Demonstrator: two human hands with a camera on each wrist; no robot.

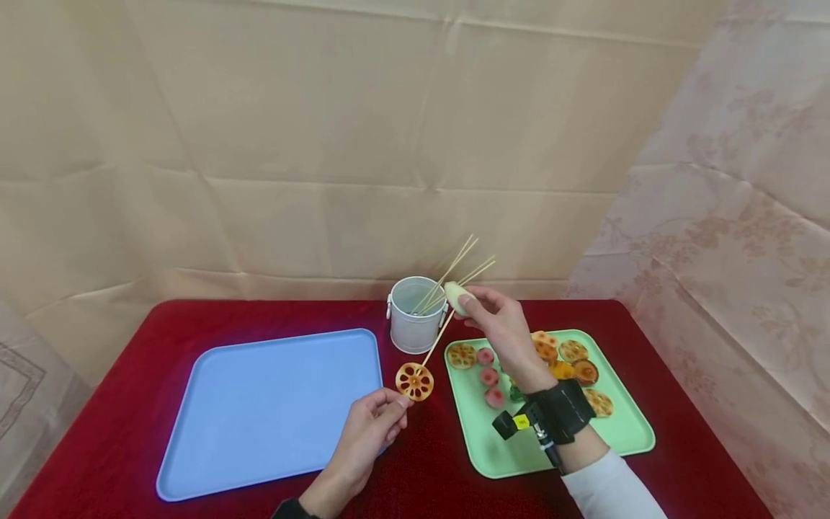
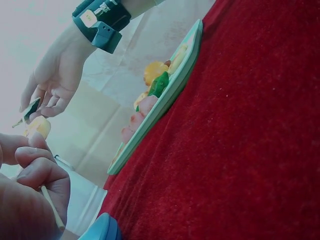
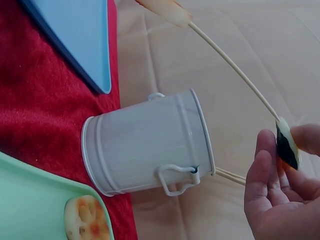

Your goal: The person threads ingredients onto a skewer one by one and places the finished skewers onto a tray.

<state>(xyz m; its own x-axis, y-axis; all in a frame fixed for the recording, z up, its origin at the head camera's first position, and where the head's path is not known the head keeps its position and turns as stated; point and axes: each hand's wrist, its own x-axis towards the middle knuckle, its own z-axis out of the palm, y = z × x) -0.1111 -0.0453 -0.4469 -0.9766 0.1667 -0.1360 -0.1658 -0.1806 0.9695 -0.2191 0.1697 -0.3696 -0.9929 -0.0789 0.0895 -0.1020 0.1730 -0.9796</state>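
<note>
My left hand [image 1: 372, 429] grips a thin wooden skewer [image 1: 436, 342] near its lower end; the skewer's butt pokes out below the fingers in the left wrist view. A browned lotus root slice [image 1: 415, 382] is threaded on it just above the fingers. My right hand [image 1: 502, 328] pinches a pale oval slice [image 1: 456, 297] between thumb and fingers at the skewer's upper end. The right wrist view shows a dark green back on that slice [image 3: 287, 146], with the skewer's tip meeting its edge. Whether the tip has pierced it, I cannot tell.
Behind the hands stands a white metal bucket [image 1: 415, 333] with several loose skewers [image 1: 476, 270] leaning in it. A blue tray [image 1: 272, 411] lies at left. At right, a green tray [image 1: 499, 454] holds lotus root slices, pink pieces [image 1: 489, 376] and other food pieces on the red cloth.
</note>
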